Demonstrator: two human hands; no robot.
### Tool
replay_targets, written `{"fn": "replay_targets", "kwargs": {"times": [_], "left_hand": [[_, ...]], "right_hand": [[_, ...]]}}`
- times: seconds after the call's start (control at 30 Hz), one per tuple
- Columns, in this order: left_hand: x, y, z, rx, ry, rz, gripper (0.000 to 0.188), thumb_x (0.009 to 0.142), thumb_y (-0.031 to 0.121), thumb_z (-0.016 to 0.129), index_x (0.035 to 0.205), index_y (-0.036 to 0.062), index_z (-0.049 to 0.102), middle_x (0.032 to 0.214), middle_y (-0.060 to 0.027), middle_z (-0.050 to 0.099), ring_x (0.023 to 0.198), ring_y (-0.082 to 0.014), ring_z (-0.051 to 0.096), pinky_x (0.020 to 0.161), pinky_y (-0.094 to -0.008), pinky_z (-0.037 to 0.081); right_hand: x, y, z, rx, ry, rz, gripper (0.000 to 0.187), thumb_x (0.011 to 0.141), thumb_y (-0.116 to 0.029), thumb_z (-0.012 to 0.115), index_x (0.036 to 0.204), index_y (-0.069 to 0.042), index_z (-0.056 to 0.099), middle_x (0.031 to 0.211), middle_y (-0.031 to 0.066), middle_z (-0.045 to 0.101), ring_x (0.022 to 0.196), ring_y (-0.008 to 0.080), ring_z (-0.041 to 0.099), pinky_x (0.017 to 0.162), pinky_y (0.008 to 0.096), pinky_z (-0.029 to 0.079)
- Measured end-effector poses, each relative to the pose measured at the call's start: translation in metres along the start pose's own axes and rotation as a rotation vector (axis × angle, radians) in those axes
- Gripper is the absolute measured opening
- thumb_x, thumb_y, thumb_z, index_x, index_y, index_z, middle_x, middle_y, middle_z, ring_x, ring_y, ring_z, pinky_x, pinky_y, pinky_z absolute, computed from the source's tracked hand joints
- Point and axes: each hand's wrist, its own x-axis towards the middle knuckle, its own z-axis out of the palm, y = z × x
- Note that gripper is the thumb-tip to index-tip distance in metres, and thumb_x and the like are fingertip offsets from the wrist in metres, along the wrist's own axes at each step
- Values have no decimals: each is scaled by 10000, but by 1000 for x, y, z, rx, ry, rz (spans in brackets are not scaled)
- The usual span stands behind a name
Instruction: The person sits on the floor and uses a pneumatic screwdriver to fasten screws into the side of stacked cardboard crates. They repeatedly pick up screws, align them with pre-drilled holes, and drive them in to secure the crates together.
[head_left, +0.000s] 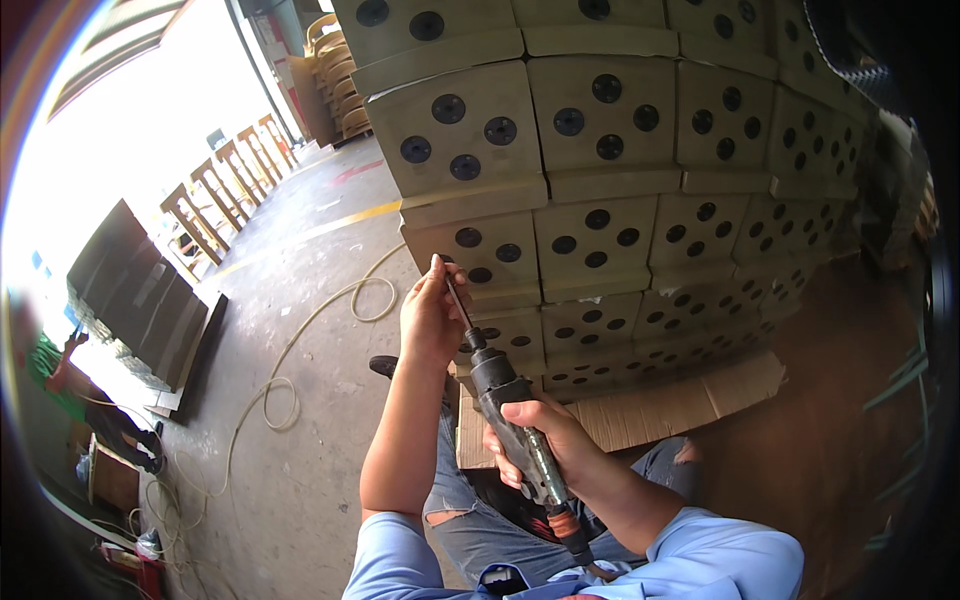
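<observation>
Head view: a black driver (538,470) is held above the lap by the right grip (560,435), its fingers clamped round the body. The driver is tilted, its bit (459,304) pointed up and forward at the stacked boxes (608,118). The left grip (428,318) is placed at the bit's tip, fingers gathered; whether they are clamped on it cannot be told. Black discs (607,88) are set in the box faces. A cardboard sheet (660,405) is laid at the foot of the boxes. Across the floor (320,470) to the left, a grey stack (140,290) is noted beside a co-worker (45,362) in green.
</observation>
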Motion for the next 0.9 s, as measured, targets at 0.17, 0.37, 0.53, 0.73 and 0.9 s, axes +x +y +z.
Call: {"fn": "replay_targets", "kwargs": {"times": [0.17,0.37,0.53,0.73,0.9], "left_hand": [[1,-1,14,55,93,-7,267,1080,308,559,1005,58,616,826,-14,590,567,-49,404,474,-191,342],[5,8,15,112,74,-78,267,1086,299,547,997,57,614,793,1,568,562,-41,389,454,-192,321],[7,12,16,132,8,-105,265,1086,290,547,1004,46,612,793,0,564,581,-39,398,451,-192,309],[15,4,16,97,-75,-151,268,1091,283,533,1038,34,617,878,-25,597,631,-41,428,476,-191,321],[18,-9,19,118,-16,-146,286,1087,252,526,1173,-2,626,916,-27,607,672,-63,461,536,-213,364]], "right_hand": [[-1,1,-11,72,-79,36,365,974,-332,583,1125,-11,493,824,137,592,520,205,600,507,345,527],[-4,-1,-15,74,-125,54,457,988,-384,545,1272,-30,487,862,130,556,524,194,575,523,330,517],[-4,-5,-13,132,-174,53,419,996,-400,549,1150,-12,510,839,123,570,528,184,584,521,318,511],[0,1,-10,170,-192,-39,442,1006,-436,542,1161,-24,500,848,121,565,541,190,601,525,317,511],[13,5,-2,204,-140,-66,414,1014,-458,529,1050,-47,497,859,104,584,565,186,618,556,349,527]]}}
